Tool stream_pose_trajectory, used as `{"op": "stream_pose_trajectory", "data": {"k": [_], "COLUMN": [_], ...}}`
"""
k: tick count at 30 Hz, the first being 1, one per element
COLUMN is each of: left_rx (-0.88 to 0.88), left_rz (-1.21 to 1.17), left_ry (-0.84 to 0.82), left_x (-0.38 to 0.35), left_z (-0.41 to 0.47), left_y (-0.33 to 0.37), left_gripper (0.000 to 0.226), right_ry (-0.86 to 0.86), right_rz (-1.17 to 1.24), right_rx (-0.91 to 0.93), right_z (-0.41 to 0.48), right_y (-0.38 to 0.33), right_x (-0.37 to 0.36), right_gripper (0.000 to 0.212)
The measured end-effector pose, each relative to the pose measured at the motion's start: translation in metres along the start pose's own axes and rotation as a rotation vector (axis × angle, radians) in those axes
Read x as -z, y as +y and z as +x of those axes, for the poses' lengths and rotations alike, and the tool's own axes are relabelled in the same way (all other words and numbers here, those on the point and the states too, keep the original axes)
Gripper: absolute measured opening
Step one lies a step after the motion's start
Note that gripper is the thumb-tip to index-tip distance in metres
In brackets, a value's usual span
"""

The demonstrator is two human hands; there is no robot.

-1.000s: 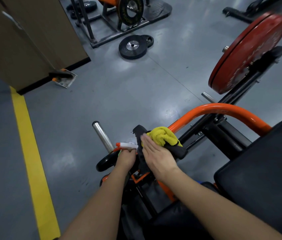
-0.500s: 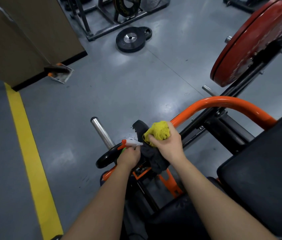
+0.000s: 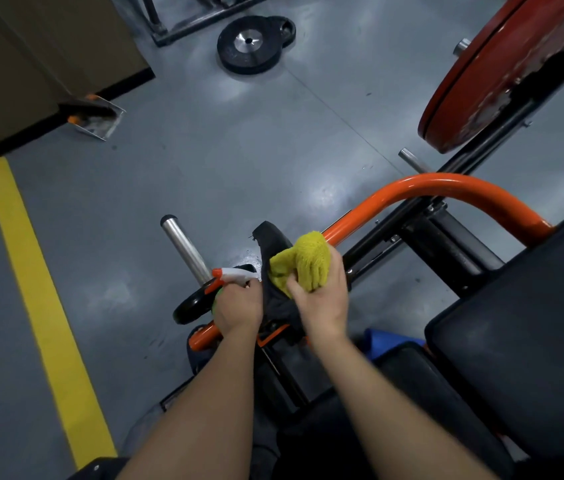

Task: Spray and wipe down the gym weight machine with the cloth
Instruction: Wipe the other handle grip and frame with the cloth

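Gripping the spray bottle, my left hand has its fingers curled tight round the neck, and the orange nozzle pokes out to the left above the knuckles. Just to the right stands the machine's black handle. My right hand clutches the bunched yellow cloth against that handle, thumb on the near side. The cloth bulges above the fingers, touching the orange bar.

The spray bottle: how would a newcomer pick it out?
Find the big orange curved bar and follow it down-left to its black grip. Just left of that grip, the left hand grips the spray bottle. Its white head with an orange nozzle sets it apart from the yellow cloth beside it.
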State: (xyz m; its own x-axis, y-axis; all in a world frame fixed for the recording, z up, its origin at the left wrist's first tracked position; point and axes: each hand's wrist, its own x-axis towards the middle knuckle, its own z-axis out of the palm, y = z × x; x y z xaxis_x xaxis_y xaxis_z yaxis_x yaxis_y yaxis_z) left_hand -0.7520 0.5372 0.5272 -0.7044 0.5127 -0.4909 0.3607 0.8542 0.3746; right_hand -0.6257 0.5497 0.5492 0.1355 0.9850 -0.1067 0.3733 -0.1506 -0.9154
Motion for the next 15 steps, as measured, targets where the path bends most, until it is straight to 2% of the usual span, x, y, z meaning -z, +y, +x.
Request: {"op": "stream_pose_trajectory", "data": {"k": [2,3,5,6,8,11,12,13,15], "left_rx": [0.016,0.029,0.031,0.022,0.014,0.026,0.031,0.031,0.037], "left_rz": [-0.004,-0.013,-0.020,-0.020,-0.019,-0.006,-0.008,-0.008,-0.006], "left_ry": [0.024,0.033,0.047,0.049,0.057,0.049,0.046,0.049,0.061], "left_x": [0.001,0.000,0.000,0.000,0.002,0.004,0.005,0.005,0.004], "left_z": [0.000,0.000,-0.001,-0.002,-0.004,-0.005,-0.007,-0.007,-0.006], "left_y": [0.002,0.002,0.002,0.003,0.004,0.005,0.006,0.007,0.006], "left_gripper": [0.041,0.041,0.042,0.042,0.039,0.034,0.034,0.034,0.034], "right_ry": [0.204,0.229,0.164,0.084,-0.180,-0.796,-0.947,-1.059,-1.105], "right_rz": [0.081,0.120,0.100,0.066,0.025,-0.028,-0.102,-0.154,-0.176], "right_rx": [0.040,0.023,-0.053,-0.088,-0.032,0.112,0.147,0.180,0.158], "right_z": [-0.015,-0.012,0.000,0.006,0.027,0.080,0.096,0.107,0.111], "right_y": [-0.005,-0.003,0.002,0.007,0.015,0.011,0.008,0.006,0.017], "right_x": [-0.022,-0.029,-0.030,-0.023,0.001,0.040,0.046,0.047,0.041], "right_gripper": [0.071,0.071,0.068,0.063,0.050,0.048,0.044,0.039,0.036]}}
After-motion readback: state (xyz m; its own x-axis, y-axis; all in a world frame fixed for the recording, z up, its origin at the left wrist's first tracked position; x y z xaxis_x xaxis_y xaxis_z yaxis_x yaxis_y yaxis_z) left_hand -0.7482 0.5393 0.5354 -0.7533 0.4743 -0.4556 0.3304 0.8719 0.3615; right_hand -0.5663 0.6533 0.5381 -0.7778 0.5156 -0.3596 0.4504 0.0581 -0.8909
